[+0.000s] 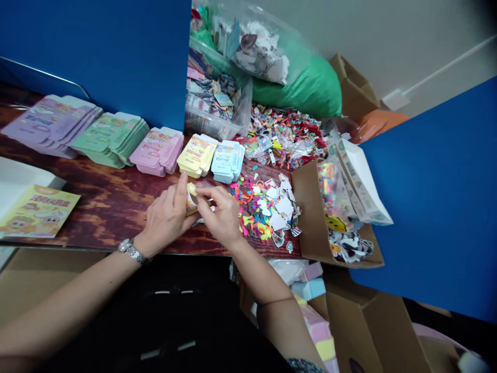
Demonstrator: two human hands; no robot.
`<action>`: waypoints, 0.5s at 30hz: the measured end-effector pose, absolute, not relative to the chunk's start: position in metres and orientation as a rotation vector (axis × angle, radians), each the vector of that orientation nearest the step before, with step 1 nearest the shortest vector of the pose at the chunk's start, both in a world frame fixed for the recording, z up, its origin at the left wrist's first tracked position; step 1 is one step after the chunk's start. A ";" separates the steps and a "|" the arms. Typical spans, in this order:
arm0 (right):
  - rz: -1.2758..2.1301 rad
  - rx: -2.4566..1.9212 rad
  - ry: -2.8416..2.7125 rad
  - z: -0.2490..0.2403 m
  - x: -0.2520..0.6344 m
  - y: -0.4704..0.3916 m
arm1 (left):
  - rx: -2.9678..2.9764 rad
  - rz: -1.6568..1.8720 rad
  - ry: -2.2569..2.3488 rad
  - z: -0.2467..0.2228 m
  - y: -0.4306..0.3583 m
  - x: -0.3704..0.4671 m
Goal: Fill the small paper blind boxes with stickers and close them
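Between both hands, above the dark wood table, is a small yellow box [191, 192] with its end flap up. My left hand [166, 207], with a wristwatch on the wrist, grips the box's left side. The thumb and fingers of my right hand [220, 211] pinch the box at its open end; the hand covers part of it. Just behind them lie stacks of flat boxes: yellow [197, 154], blue [228, 160] and pink [157, 150]. Colourful foam pieces [254, 210] and white-backed stickers [281, 204] are heaped right of my right hand.
Green [109, 135] and purple [50, 123] box stacks stand at the left, with a yellow printed packet [41, 211] nearer. A clear bin [240, 106] of cards stands behind. A cardboard box [310, 207] of stickers sits at the right edge, beside a blue partition [438, 207].
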State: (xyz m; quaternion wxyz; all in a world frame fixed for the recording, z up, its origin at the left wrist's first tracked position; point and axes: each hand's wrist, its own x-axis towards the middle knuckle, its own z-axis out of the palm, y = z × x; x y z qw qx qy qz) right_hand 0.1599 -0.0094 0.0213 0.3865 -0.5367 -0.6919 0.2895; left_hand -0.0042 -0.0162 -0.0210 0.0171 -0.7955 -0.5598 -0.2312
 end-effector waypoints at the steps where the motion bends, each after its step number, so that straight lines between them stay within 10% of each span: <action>1: 0.692 -1.345 -1.785 0.021 0.158 -0.013 | -2.457 -0.685 -1.744 -0.020 -0.016 -0.004; 15: 0.931 -1.353 -1.301 -0.028 0.149 -0.008 | -2.576 -1.020 -1.749 -0.011 -0.020 -0.036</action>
